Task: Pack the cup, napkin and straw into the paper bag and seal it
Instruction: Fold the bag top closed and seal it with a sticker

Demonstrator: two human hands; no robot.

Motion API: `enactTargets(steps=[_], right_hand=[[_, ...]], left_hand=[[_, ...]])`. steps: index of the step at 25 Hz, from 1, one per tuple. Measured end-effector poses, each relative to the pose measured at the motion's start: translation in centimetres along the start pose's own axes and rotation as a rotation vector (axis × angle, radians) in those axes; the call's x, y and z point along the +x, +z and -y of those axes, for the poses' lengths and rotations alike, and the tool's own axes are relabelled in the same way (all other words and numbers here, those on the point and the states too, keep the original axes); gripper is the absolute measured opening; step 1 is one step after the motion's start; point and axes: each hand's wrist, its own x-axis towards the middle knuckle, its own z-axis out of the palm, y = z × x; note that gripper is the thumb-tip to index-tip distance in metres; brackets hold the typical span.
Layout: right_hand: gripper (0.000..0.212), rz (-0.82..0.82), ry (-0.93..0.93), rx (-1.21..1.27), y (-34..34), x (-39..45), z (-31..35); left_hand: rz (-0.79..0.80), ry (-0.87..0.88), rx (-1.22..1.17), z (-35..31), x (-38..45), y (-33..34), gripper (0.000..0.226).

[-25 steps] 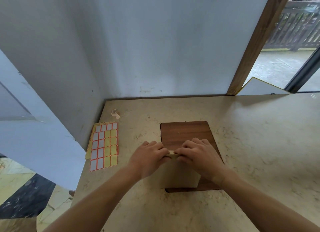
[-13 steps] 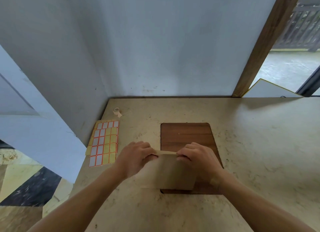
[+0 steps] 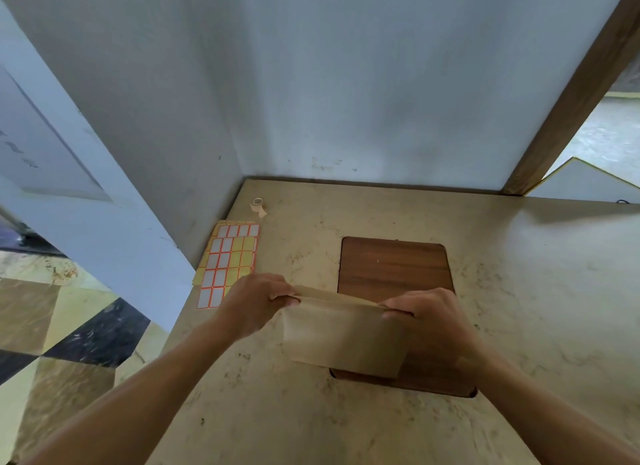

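A brown paper bag (image 3: 341, 336) stands on the near edge of a dark wooden board (image 3: 394, 267), its top folded flat. My left hand (image 3: 258, 300) pinches the folded top at its left end. My right hand (image 3: 429, 312) pinches the same fold at its right end. Both hands are at the bag's upper corners, a bag-width apart. The cup, napkin and straw are not visible; the bag's inside is hidden.
A sheet of orange-bordered stickers (image 3: 228, 262) lies on the beige table (image 3: 519, 308) at the left edge. A small roll of tape (image 3: 258, 206) sits near the back left corner. Walls close the table at the back and left; a wooden post (image 3: 568, 97) rises at the right.
My hands have slid apart along the bag's folded top, from touching at its middle to its two ends. The bag's top has tipped slightly to the left.
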Motion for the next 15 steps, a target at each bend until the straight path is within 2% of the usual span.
enactTargets(steps=[4, 8, 15], right_hand=[[0.023, 0.150, 0.067, -0.067, -1.1, 0.5, 0.6], [0.029, 0.131, 0.094, -0.192, -1.0, 1.8, 2.8], [0.049, 0.213, 0.094, -0.152, 1.9, 7.4, 7.6]], left_hand=[[0.029, 0.002, -0.104, 1.0, -0.1, -0.1, 0.019], [0.074, 0.071, -0.121, 2.1, 0.3, -0.9, 0.023], [0.057, 0.118, -0.248, 5.0, 0.7, -2.6, 0.034]])
